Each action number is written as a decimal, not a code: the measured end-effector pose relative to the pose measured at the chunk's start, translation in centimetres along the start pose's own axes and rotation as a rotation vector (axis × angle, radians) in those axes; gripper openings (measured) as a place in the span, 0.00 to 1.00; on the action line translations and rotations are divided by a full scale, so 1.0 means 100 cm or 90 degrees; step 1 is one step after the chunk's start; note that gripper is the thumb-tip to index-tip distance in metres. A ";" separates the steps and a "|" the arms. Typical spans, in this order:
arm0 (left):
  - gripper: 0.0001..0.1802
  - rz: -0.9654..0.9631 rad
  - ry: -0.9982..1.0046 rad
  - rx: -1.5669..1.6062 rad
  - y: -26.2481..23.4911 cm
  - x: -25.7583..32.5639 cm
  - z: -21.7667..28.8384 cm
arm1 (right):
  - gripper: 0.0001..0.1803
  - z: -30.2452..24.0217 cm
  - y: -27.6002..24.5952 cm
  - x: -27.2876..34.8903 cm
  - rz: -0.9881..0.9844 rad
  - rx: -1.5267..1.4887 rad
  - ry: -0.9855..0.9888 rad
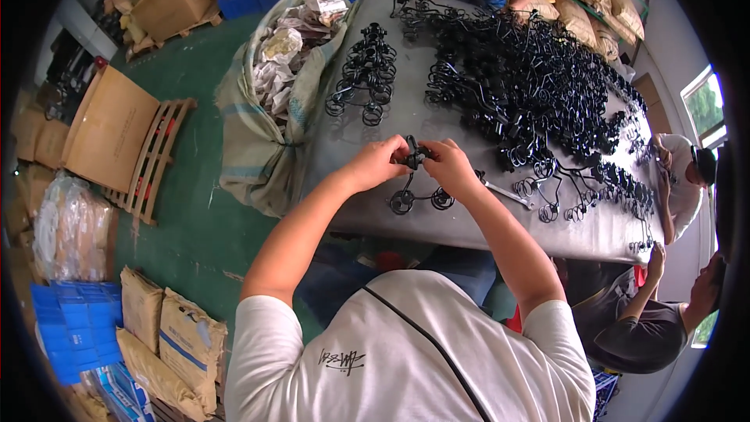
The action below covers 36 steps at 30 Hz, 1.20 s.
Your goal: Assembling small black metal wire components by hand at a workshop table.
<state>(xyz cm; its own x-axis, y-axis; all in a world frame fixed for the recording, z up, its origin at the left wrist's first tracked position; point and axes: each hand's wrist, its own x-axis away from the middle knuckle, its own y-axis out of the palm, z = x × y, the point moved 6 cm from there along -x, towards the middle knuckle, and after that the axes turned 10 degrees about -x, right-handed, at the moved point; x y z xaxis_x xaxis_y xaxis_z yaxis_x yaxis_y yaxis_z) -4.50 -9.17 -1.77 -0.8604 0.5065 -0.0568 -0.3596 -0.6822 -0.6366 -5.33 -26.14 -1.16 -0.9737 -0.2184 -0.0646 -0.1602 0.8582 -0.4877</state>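
Over grey tabletop (pixel 412 113), black part (pixel 413 153) extends toward wearer.

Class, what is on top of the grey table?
Visible: a large heap of black looped parts, a smaller cluster to its left, and a silver wrench by the right forearm. The tabletop beneath the heap is covered from view.

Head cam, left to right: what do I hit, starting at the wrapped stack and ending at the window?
Plastic-wrapped stack → wooden pallet → woven sack → left hand → held black part → right hand → silver wrench-like tool → window.
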 end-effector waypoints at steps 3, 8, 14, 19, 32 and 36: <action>0.19 -0.071 -0.035 -0.088 -0.003 -0.010 0.014 | 0.24 0.010 -0.001 0.001 0.014 -0.041 0.030; 0.20 -0.130 -0.064 -0.079 -0.004 -0.017 0.013 | 0.23 0.005 0.003 0.008 0.034 -0.059 0.037; 0.26 -0.115 -0.088 -0.168 0.001 -0.018 0.029 | 0.24 0.008 0.004 0.010 0.053 -0.091 0.024; 0.29 -0.103 -0.071 -0.197 0.003 -0.018 0.032 | 0.28 0.027 0.000 0.017 0.022 -0.345 0.079; 0.30 -0.110 -0.133 -0.162 -0.003 -0.013 0.013 | 0.20 0.033 -0.024 0.058 0.205 -0.351 0.051; 0.30 -0.106 -0.121 -0.142 0.000 -0.014 0.018 | 0.20 0.045 -0.073 0.070 0.268 0.330 -0.027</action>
<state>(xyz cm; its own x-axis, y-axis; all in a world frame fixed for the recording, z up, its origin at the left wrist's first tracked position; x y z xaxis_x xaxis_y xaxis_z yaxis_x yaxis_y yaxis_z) -3.98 -10.85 -0.32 -0.8563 0.4793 0.1927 -0.4307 -0.4564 -0.7786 -10.21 -36.00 -1.96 -0.9269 0.0595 -0.3705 0.3417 0.5421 -0.7677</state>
